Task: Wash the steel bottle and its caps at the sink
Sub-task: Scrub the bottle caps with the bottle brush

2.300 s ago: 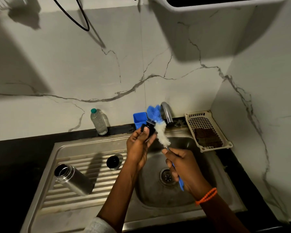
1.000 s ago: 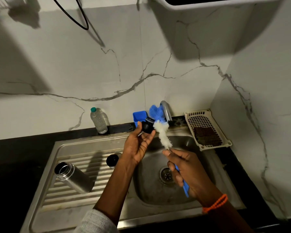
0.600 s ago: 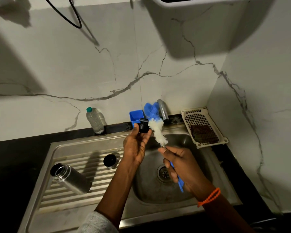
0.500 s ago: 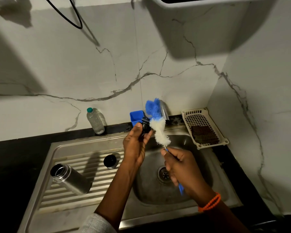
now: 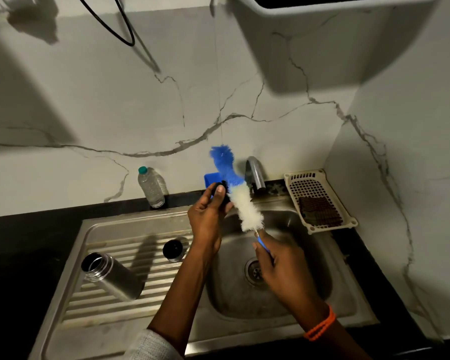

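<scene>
While raised over the sink [image 5: 348,294], left hand [image 5: 205,222] pinching small black cap [image 5: 220,194]; right hand [image 5: 278,263] fingers curled round brush [image 5: 240,201] handle (bristles against cap). Steel bottle [image 5: 109,275] lying on drainboard beside second cap [image 5: 174,249].

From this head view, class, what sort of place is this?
Most likely a home kitchen: a steel sink with ribbed drainboard, a tap against the marble-look wall, and a drying basket on the dark counter.

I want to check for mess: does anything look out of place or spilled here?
Nothing is spilled. The steel bottle stands open on the drainboard, and only looks tilted through the wide lens. A cap stands beside it.
</scene>
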